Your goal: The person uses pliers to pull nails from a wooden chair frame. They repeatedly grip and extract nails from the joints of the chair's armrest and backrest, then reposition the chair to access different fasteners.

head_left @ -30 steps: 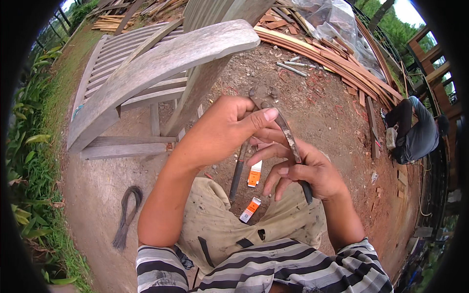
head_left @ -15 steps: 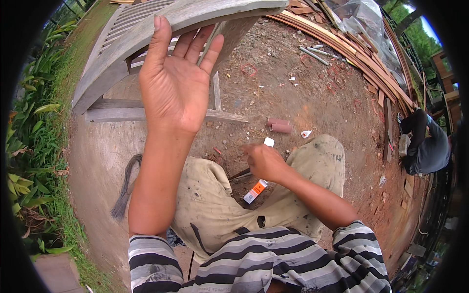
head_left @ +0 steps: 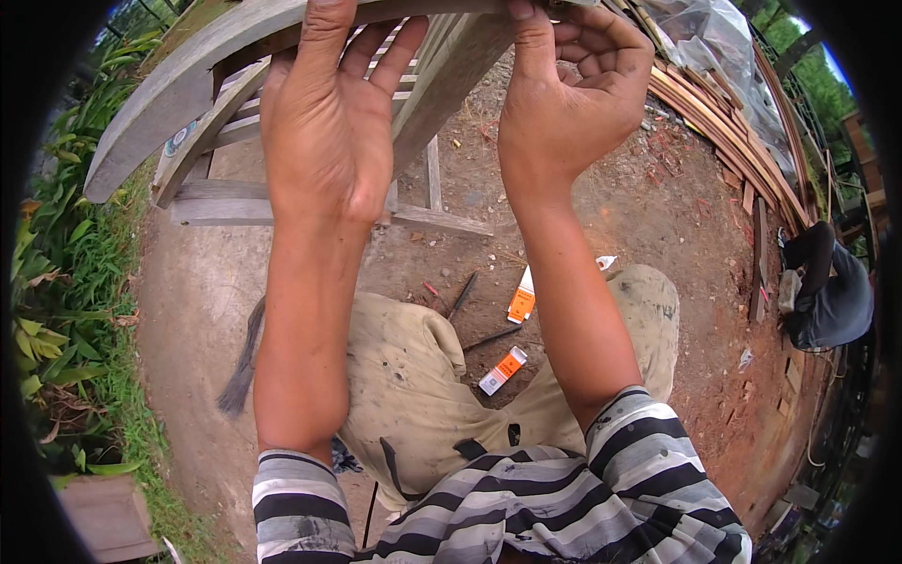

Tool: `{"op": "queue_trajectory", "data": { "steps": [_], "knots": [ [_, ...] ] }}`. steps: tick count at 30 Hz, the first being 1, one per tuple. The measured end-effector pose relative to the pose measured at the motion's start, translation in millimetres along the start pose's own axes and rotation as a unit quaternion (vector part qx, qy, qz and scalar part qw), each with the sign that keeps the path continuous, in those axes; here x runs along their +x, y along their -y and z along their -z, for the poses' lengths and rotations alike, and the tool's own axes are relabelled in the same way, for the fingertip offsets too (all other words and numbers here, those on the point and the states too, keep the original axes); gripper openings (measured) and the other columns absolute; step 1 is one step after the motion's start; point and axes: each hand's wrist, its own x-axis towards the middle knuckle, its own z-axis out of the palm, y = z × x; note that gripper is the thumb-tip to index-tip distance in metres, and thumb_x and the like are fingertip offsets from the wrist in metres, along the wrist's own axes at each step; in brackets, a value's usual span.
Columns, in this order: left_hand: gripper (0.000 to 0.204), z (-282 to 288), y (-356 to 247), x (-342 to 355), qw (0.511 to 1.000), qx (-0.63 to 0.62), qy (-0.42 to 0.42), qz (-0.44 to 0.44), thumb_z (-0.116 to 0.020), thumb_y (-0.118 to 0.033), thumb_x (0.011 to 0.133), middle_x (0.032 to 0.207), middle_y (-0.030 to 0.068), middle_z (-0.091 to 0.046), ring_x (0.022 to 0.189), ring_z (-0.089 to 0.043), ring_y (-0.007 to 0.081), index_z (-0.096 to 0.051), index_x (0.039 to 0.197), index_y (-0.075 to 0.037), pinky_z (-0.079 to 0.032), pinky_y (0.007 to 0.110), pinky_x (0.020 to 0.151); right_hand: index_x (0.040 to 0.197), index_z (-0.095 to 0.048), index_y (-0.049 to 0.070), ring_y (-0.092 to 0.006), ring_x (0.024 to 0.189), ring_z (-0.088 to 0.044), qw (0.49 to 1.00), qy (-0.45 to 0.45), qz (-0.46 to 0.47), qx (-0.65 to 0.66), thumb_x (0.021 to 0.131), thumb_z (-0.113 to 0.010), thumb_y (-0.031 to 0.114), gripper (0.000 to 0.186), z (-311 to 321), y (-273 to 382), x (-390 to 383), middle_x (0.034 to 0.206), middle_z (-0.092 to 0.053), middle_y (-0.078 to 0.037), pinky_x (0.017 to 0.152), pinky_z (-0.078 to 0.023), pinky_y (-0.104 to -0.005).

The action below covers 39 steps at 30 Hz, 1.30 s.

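A curved, weathered grey wooden armrest (head_left: 160,117) spans the top of the view, part of a slatted wooden bench or chair (head_left: 432,94). My left hand (head_left: 329,150) grips its underside, palm toward me, thumb on the near face and fingers behind. Farther right, my right hand (head_left: 578,108) is closed at the armrest's other end, thumb pressed against the wood and fingers curled. The upper edge of the picture cuts off part of both grips. A second curved wooden piece (head_left: 202,141) shows below the armrest, with a gap between them.
Two orange and white small boxes (head_left: 504,370) and dark thin sticks (head_left: 493,336) lie between my knees. A grey bundle of strands (head_left: 242,362) is at left. Stacked planks (head_left: 714,117) run along the right, where another person (head_left: 827,287) crouches. Plants (head_left: 75,310) line the left.
My right hand has risen from beside the boxes to the armrest. The armrest's left end has shifted left and toward me, and a gap now shows beneath it.
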Motion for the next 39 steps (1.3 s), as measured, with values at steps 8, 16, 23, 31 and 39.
{"op": "queue_trajectory", "data": {
  "steps": [8, 16, 23, 31, 39],
  "knots": [
    [0.053, -26, 5, -3, 0.991, 0.065, -0.12, -0.01, -0.068, -0.039, 0.102, 0.129, 0.0096, -0.059, 0.122, -0.057, 0.0205, -0.051, 0.137, -0.003, -0.05, 0.036, 0.108, 0.103, -0.066, -0.002, -0.0046, 0.072, -0.058, 0.991, -0.077, 0.072, -0.076, 0.092, -0.075, -0.006, 0.015, -13, -11, -2, 0.088, -0.065, -0.001, 0.06, -0.047, -0.0182],
    [0.052, -7, 11, -4, 0.998, 0.04, -0.047, -0.011, -0.069, -0.036, 0.102, 0.129, 0.0097, -0.06, 0.123, -0.058, 0.021, -0.05, 0.137, -0.004, -0.052, 0.035, 0.108, 0.099, -0.071, -0.002, -0.0084, 0.065, -0.057, 0.952, -0.056, 0.222, -0.202, 0.087, -0.078, -0.005, 0.014, -5, -11, 3, 0.086, -0.066, -0.004, 0.055, -0.045, -0.0212],
    [0.049, -11, 9, 1, 0.994, 0.05, -0.096, -0.001, -0.07, -0.033, 0.101, 0.126, 0.0099, -0.061, 0.12, -0.06, 0.02, -0.052, 0.135, -0.003, -0.054, 0.035, 0.105, 0.102, -0.071, -0.002, -0.013, 0.064, -0.058, 0.923, 0.004, 0.32, -0.215, 0.086, -0.076, -0.008, 0.017, 8, -18, 19, 0.086, -0.065, -0.007, 0.054, -0.046, -0.0242],
    [0.042, -6, 6, 1, 0.997, 0.059, -0.041, -0.028, -0.07, -0.032, 0.101, 0.121, 0.009, -0.065, 0.112, -0.064, 0.0187, -0.057, 0.129, -0.003, -0.057, 0.034, 0.1, 0.106, -0.064, -0.005, -0.0119, 0.086, -0.066, 0.982, -0.035, 0.177, -0.058, 0.09, -0.078, -0.004, 0.022, 2, -29, 3, 0.103, -0.066, -0.008, 0.072, -0.06, -0.0234],
    [0.042, -1, -1, 5, 0.998, 0.048, -0.047, -0.01, -0.071, -0.031, 0.101, 0.119, 0.0086, -0.065, 0.11, -0.065, 0.0184, -0.057, 0.128, -0.003, -0.058, 0.032, 0.096, 0.105, -0.067, -0.007, -0.0138, 0.087, -0.069, 0.978, -0.095, 0.17, -0.073, 0.09, -0.076, -0.004, 0.018, -15, -25, -6, 0.105, -0.065, -0.009, 0.073, -0.062, -0.0242]
  ]
}}
